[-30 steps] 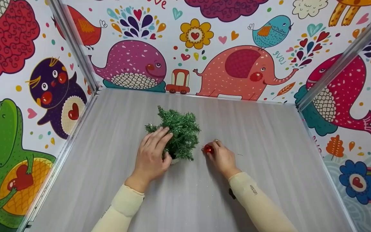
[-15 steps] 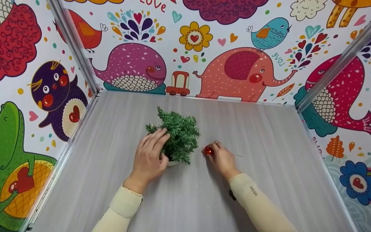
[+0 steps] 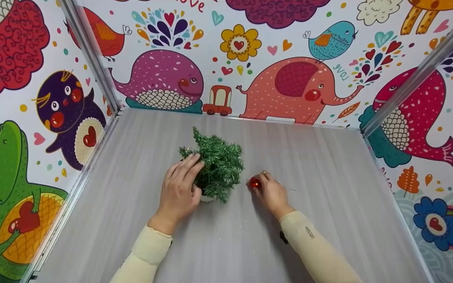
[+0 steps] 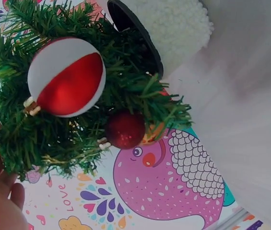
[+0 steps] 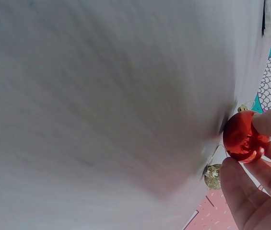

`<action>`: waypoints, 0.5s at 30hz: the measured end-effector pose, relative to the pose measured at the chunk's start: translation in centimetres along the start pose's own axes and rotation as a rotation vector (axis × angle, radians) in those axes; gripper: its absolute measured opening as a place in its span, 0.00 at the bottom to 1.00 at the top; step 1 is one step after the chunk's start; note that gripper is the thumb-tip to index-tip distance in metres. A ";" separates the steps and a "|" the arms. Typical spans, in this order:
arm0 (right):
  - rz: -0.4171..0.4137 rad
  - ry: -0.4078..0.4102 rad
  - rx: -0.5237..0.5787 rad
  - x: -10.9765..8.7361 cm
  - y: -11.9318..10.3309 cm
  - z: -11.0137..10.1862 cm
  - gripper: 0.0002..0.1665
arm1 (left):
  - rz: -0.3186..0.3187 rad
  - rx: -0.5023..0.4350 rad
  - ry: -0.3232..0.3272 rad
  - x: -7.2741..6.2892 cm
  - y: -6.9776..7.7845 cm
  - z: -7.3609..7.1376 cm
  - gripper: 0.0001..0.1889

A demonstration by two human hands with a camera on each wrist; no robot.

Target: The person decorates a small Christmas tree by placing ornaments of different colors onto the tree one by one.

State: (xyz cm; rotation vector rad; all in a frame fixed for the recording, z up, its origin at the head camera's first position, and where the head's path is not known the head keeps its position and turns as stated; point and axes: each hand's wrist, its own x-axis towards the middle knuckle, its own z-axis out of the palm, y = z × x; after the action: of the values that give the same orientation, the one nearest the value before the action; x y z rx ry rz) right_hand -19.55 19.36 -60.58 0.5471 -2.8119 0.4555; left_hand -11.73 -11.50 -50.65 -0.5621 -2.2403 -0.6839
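A small artificial Christmas tree [image 3: 220, 165] stands left of the tabletop's middle, in a pot of white grains. My left hand [image 3: 179, 190] holds its left side, fingers among the branches. In the left wrist view, a red-and-white bauble [image 4: 68, 76] and a smaller dark red bauble [image 4: 125, 129] hang on the branches. To the right of the tree, my right hand [image 3: 271, 194] grips a shiny red bauble [image 5: 243, 136] low at the table surface. Beside these fingers, a small glittery gold bauble [image 5: 213, 176] with a thread loop shows in the right wrist view.
Printed cartoon walls [image 3: 163, 82] enclose the grey tabletop [image 3: 328, 228] at the back and both sides. Metal posts [image 3: 92, 55] stand at the back corners. A thin thread-like piece [image 3: 293, 190] lies right of my right hand. Glitter specks dot the table.
My left hand has moved slightly left and the tree has turned and shifted a little with it. The right hand keeps the red bauble in the same place.
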 end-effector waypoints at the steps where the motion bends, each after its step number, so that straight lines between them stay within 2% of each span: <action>1: 0.000 -0.002 0.002 0.0 0.0 0.0 0.19 | -0.002 0.001 0.003 0.0 -0.1 0.0 0.33; 8: 0.005 -0.004 0.005 0.0 -0.1 0.0 0.19 | -0.015 0.004 0.019 -0.2 -0.3 0.0 0.33; 15: 0.004 -0.003 -0.003 0.0 0.0 0.1 0.19 | 0.010 0.008 0.052 -0.1 -0.7 0.2 0.34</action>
State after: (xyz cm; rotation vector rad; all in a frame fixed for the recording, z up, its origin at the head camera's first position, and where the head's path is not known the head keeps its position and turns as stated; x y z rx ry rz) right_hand -19.55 19.34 -60.63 0.5419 -2.8162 0.4513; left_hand -12.14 -11.93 -51.06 -0.5447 -2.1895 -0.6763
